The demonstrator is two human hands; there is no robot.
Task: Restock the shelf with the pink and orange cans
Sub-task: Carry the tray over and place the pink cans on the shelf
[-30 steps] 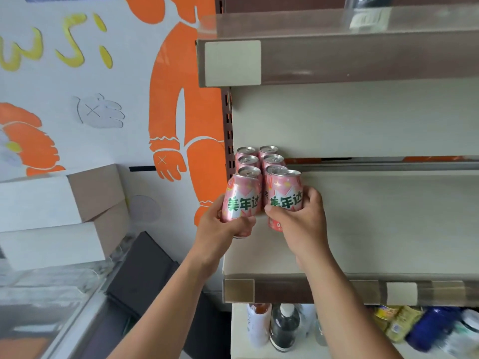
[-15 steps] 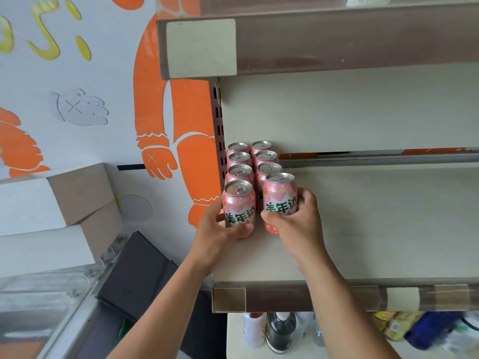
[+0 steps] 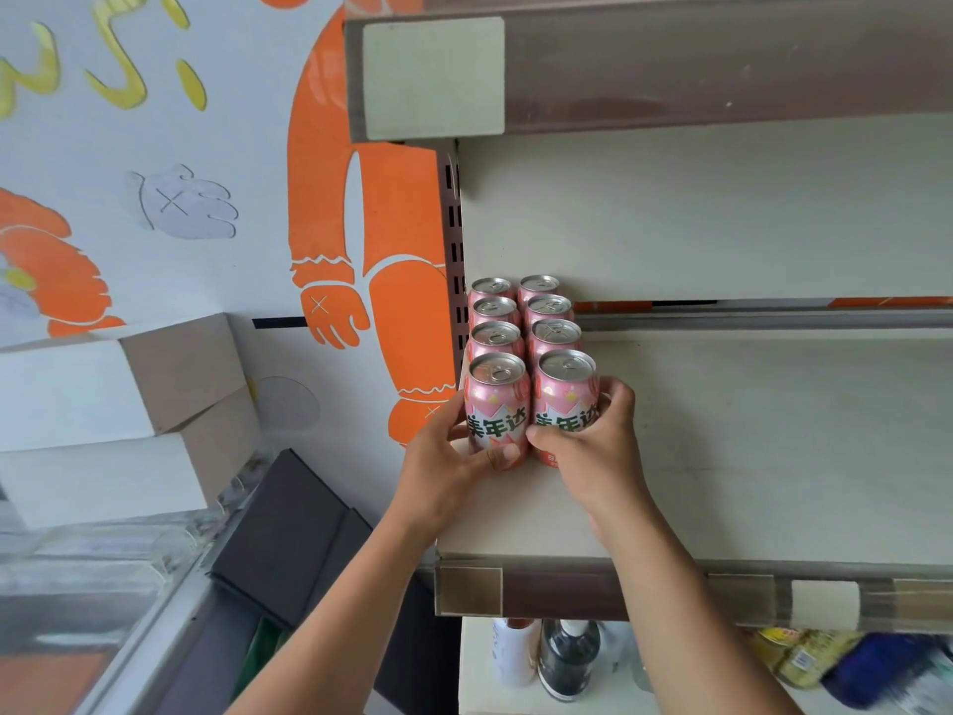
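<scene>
A: Gripping anything?
B: Yes, the left hand (image 3: 443, 456) is wrapping the front-left pink aluminium drink can (image 3: 497, 405), and the right hand (image 3: 593, 446) is wrapping its front-right pink twin (image 3: 564, 399). Both are standing on the beige metal shelf (image 3: 722, 456).
A: Progress?
B: Behind them, six more pink cans (image 3: 521, 317) are sitting in two rows. The rest is lying bare and no orange cans are showing, so I'm judging it early.

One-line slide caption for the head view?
Left hand and right hand grip the left front can and right front can, heading two four-can rows on the shelf.
</scene>
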